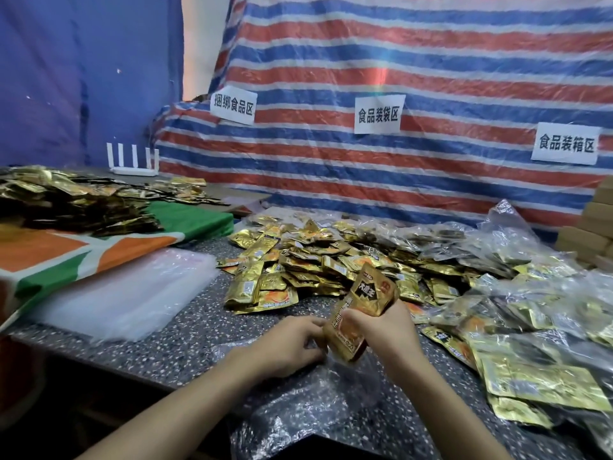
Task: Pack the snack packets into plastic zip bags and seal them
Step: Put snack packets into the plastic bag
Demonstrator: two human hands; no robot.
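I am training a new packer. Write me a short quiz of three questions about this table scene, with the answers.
1. True or false: the right hand grips a bundle of gold foil snack packets.
2. Where does the stack of empty clear plastic zip bags lie?
A) left of the loose pile of gold packets
B) right of it
C) on top of it
3. Fill in: ___ white paper signs hang on the striped red, white and blue tarpaulin.

Key: 1 true; 2 A; 3 three.
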